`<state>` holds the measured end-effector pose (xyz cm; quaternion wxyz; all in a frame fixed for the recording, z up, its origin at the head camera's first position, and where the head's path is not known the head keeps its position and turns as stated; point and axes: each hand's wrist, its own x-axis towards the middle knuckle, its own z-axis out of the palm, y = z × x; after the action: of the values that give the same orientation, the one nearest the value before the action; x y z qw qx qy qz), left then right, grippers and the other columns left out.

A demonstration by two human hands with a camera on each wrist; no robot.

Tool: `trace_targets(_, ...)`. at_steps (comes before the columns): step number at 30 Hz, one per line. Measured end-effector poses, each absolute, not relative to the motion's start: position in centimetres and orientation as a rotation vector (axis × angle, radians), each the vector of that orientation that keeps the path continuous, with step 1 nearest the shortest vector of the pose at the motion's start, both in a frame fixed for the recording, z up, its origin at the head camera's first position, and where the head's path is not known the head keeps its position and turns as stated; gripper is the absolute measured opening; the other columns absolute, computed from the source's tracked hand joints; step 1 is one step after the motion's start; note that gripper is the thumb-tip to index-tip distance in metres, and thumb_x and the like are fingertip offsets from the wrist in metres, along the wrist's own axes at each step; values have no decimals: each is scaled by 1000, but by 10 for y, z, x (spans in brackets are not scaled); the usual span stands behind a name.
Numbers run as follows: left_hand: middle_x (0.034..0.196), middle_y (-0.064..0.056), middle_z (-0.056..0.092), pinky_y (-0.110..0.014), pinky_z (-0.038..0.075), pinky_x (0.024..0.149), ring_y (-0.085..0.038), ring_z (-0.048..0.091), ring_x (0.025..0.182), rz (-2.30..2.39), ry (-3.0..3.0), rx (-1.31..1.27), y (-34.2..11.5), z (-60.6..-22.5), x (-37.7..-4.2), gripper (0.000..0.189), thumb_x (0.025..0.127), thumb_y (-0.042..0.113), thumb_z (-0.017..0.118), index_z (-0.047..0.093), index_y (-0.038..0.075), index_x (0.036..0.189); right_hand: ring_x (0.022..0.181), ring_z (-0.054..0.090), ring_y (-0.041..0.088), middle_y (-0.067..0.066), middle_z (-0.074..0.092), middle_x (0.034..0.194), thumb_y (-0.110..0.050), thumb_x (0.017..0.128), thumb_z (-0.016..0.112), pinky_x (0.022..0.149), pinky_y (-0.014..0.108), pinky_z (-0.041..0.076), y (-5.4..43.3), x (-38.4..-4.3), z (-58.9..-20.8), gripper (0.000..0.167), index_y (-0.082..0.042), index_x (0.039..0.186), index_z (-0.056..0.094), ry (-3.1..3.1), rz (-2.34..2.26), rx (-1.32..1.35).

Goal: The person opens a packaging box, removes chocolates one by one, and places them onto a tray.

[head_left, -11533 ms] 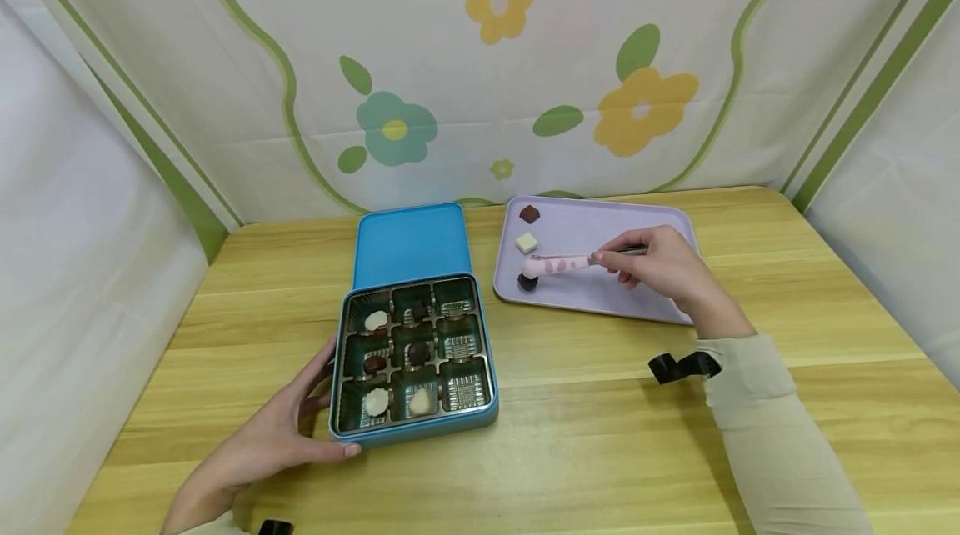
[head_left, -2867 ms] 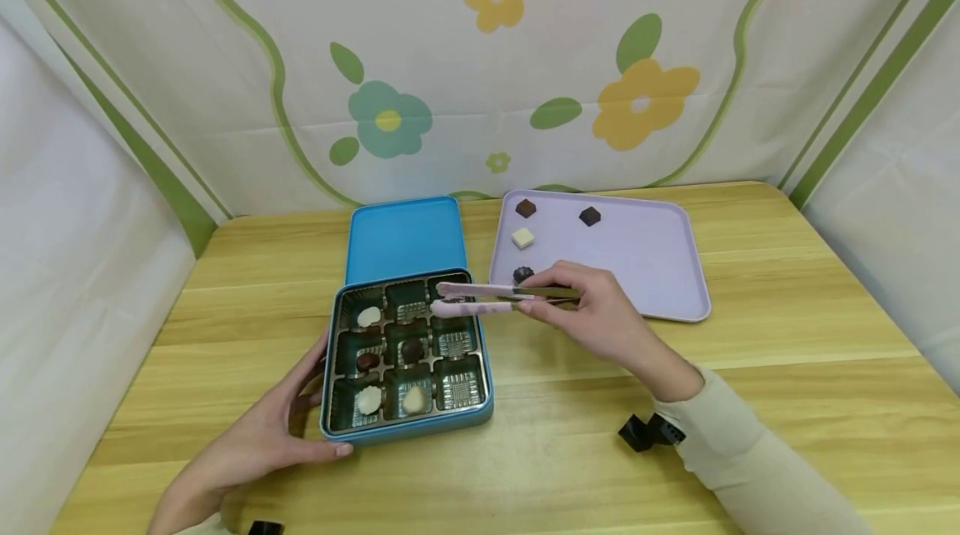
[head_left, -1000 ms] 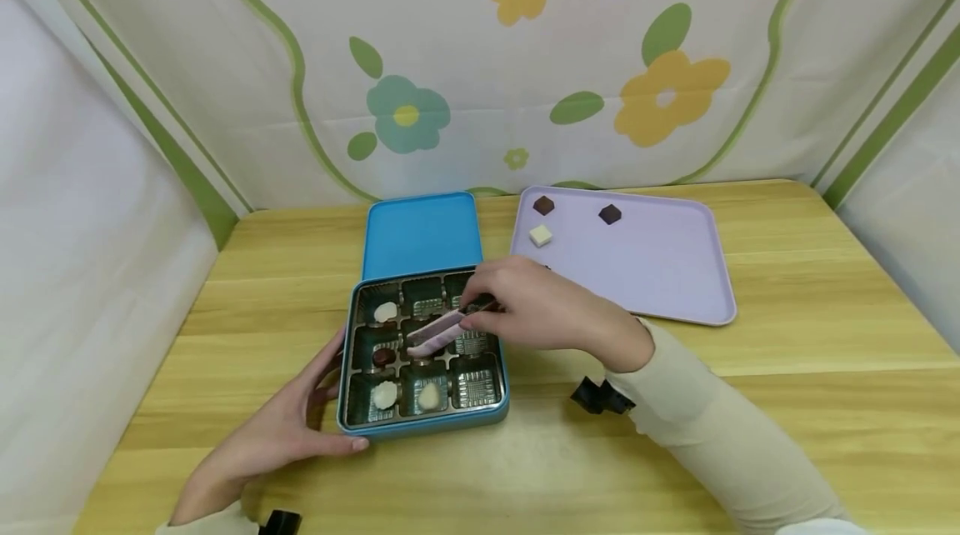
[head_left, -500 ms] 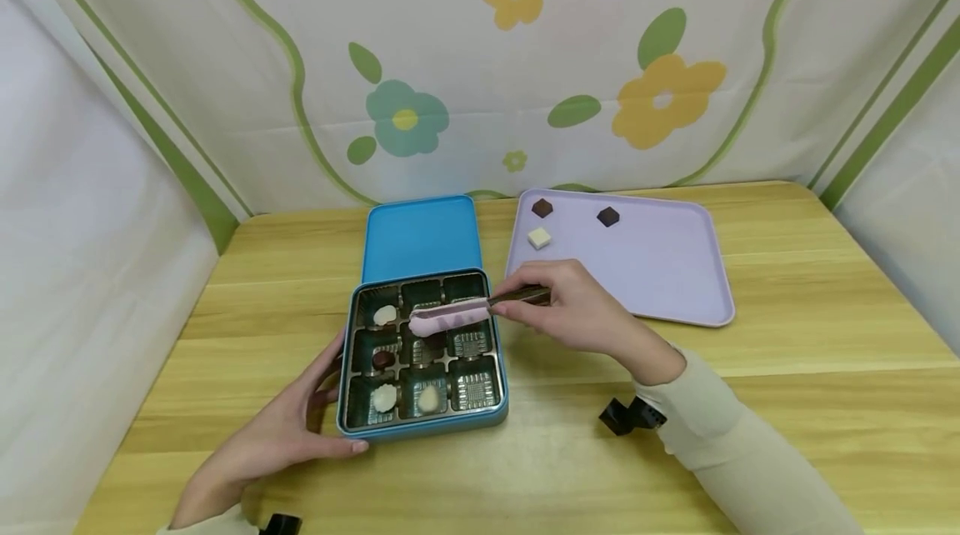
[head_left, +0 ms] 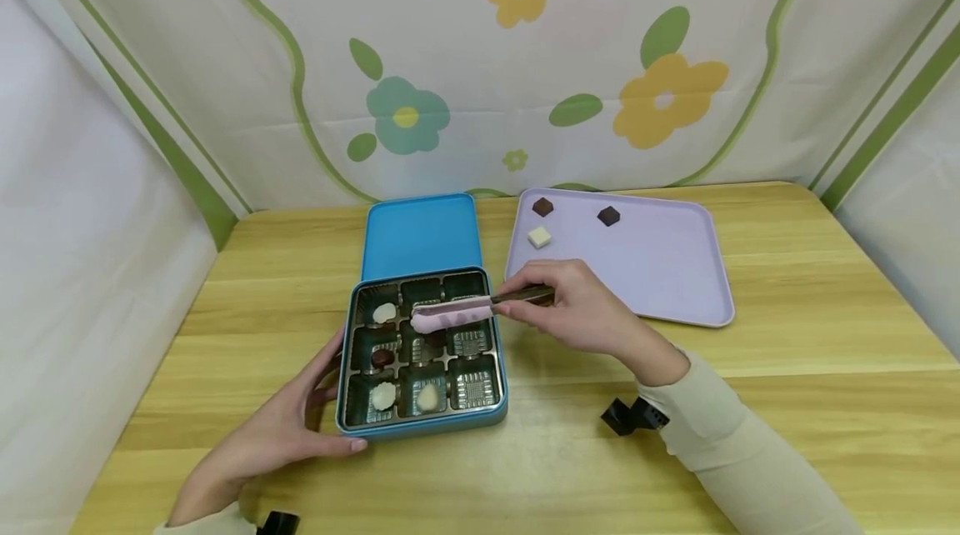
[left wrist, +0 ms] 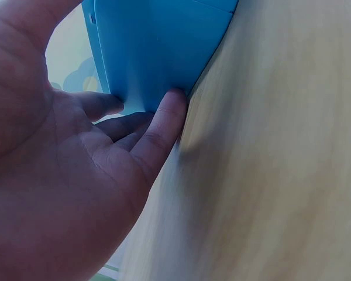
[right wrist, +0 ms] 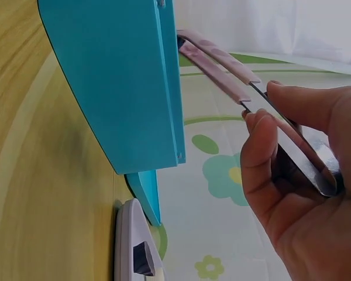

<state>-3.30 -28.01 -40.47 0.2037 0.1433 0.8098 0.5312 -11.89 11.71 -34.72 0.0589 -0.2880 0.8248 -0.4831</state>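
Note:
A blue tin (head_left: 423,427) with a compartment insert stands on the table. White chocolates (head_left: 383,396) and a brown one (head_left: 382,357) lie in its left column; a cream-coloured chocolate (head_left: 428,397) is in the front middle compartment. My left hand (head_left: 277,427) rests against the tin's left side, fingertips on its wall in the left wrist view, thumb at the front corner. My right hand (head_left: 573,306) pinches silver tongs with pink tips (head_left: 453,316), held over the tin's middle column. In the right wrist view, a dark chocolate (right wrist: 181,42) shows at the tong tips.
The blue lid (head_left: 422,235) lies behind the tin. On the lilac tray (head_left: 660,268) at right are a brown chocolate (head_left: 543,207), a white square one (head_left: 539,237) and a dark one (head_left: 608,216). Another dark chocolate (right wrist: 143,259) shows on the tray in the right wrist view.
A dark chocolate went from the tin's rear middle compartment to the tray. Within the last second, the tongs rose out of the centre compartment and my right hand drew back rightward. My left hand stayed.

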Motion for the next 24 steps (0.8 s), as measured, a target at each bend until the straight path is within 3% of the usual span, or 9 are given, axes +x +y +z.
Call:
trace_targets(6,180,-24,8,-17,48,104,-61,42,147,1489,2260,421,-280,-405,-34,131,84,16,94,1,39,174,85,64,8,-3,81,100,-14,97,81,74,28,56,114,-117,-346,12,-12,109,82,2586,-1386,-1022)
trace_targets(11,180,-24,9,-17,48,104,-60,42,147,1486,2260,415,-280,-404,-33,131,84,16,94,2,40,174,84,66,8,-2,80,99,-11,96,82,73,31,61,111,-113,-343,13,-9,108,81,2605,-1350,-1112)
trace_targets(24,180,-24,8,-19,52,101,-61,43,147,1476,2262,411,-280,-404,-33,130,85,17,93,2,40,174,74,57,4,-3,77,90,-11,95,82,64,24,53,109,-110,-344,9,-8,104,82,2649,-1283,-1199)
